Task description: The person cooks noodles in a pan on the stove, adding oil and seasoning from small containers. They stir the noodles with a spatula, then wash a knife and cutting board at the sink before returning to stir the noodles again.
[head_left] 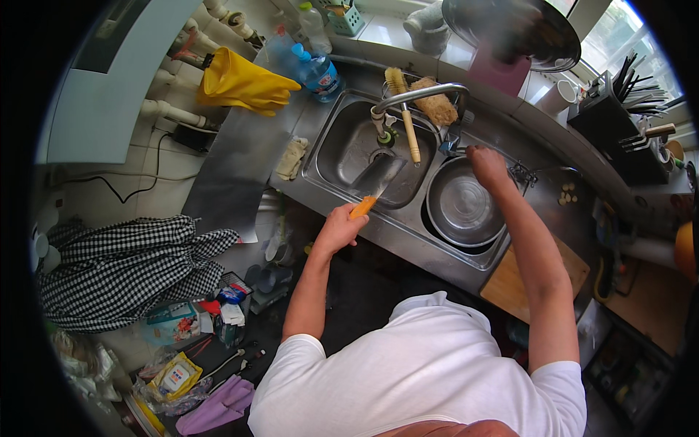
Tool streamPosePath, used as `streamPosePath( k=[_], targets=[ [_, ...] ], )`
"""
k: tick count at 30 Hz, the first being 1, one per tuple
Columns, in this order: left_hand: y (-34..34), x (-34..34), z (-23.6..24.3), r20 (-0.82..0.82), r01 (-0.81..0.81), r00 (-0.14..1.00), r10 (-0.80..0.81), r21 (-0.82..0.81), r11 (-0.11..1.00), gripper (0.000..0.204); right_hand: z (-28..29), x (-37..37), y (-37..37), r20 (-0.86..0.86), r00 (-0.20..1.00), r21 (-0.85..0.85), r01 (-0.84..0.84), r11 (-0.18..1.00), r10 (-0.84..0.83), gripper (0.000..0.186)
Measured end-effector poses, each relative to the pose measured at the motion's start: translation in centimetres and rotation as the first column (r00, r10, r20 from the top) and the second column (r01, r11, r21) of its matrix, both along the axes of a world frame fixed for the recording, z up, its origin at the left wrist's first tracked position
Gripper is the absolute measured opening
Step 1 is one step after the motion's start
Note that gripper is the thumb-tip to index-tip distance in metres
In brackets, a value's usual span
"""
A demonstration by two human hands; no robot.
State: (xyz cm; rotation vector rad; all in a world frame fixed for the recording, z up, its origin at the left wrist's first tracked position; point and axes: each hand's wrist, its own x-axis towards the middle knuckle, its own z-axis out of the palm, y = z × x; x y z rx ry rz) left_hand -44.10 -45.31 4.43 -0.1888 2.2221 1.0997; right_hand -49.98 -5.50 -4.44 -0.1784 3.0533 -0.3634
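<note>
My left hand (pixel 340 229) is closed round the orange handle of a cleaver (pixel 378 177). Its broad blade slants over the left basin of the steel sink (pixel 331 149), under the tap (pixel 429 90). Whether water runs cannot be made out. My right hand (pixel 488 166) is closed at the tap's base, with the fingers on what looks like the tap handle (pixel 453 148), partly hidden. Just below that hand, a round metal pan (pixel 466 204) sits in the right basin. Across the divider between the basins lies a long-handled brush (pixel 410 135), with a brown scrubber (pixel 437 108) behind it.
A wooden cutting board (pixel 510 284) lies at the right front, with peeled garlic cloves (pixel 567 197) beyond it. A knife block (pixel 611 124) stands at the far right. Leftward are a cloth (pixel 292 158), yellow gloves (pixel 244 84) and a blue-capped bottle (pixel 318 73). A black lid (pixel 510 33) leans behind.
</note>
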Motion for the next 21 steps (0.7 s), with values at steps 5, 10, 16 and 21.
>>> streamPosePath(
  k=[5,10,16,21],
  targets=[
    [-0.8,-0.4,3.8,-0.286,0.164,0.920,-0.268,-0.338,0.927,0.040,-0.4,0.6,-0.8,-0.090,0.995,-0.011,0.049,0.999,-0.050,0.013],
    [-1.8,-1.2,8.4,-0.346,0.245,0.842,-0.415,-0.441,0.864,0.038,-0.7,1.4,-0.5,-0.048,0.987,-0.120,0.146,0.982,-0.153,0.013],
    [0.2,-0.8,19.9,-0.255,0.402,0.808,-0.530,-0.418,0.814,0.035,-2.4,8.4,1.0,0.016,0.965,-0.227,0.260,0.939,-0.263,0.018],
    [4.1,0.3,28.1,-0.392,0.589,0.549,-0.738,-0.445,0.675,0.035,-2.5,17.8,2.9,0.174,0.912,-0.314,0.410,0.856,-0.373,0.019]
  ],
)
